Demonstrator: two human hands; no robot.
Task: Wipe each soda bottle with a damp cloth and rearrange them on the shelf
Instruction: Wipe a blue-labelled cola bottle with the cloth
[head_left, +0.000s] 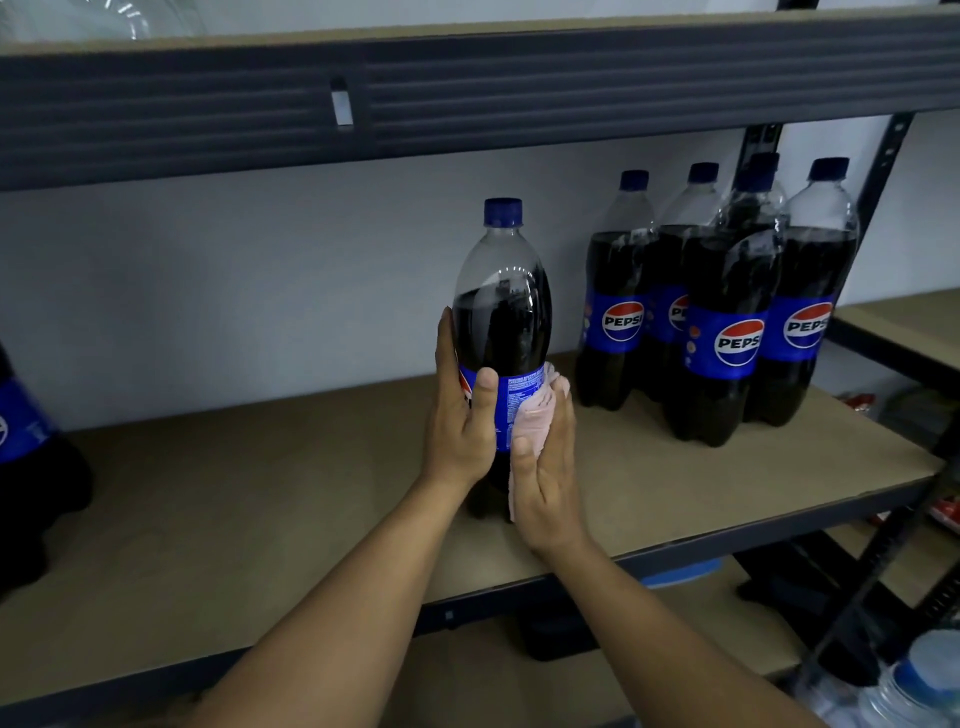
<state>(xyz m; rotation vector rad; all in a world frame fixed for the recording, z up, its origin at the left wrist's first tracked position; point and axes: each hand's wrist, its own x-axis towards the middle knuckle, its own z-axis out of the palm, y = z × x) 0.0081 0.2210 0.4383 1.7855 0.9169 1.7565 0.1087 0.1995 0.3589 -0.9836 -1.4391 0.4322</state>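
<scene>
Wiping looks under way, not finished, and only one bottle is being handled. Far left of the grips, a lone soda bottle (23, 431) stands cut off by the frame edge. It may be one already cleaned and set apart, though nothing shows that for certain. The left grip (460, 415) is wrapped round the middle bottle (501, 312), thumb across the blue label and fingers curled behind it, steadying it upright on the shelf board (260, 493). Against that bottle's other side lies the pink cloth (535, 418), pressed on at label height by the right grip (548, 478), whose fingers are spread flat and pinch nothing. Above the grips, the clear shoulder and blue cap are not covered by the cloth. Right of the right grip, four bottles (727, 332) crowd together, touching or nearly so, and are probably yet to be wiped and spaced out. Bare board runs wide on the left of the grips and narrower between them and the cluster. The board's front edge lies close beneath the wrists, the upper beam (519, 88) hangs not far above the cap, and the upright post (885, 166) closes off the far right.
</scene>
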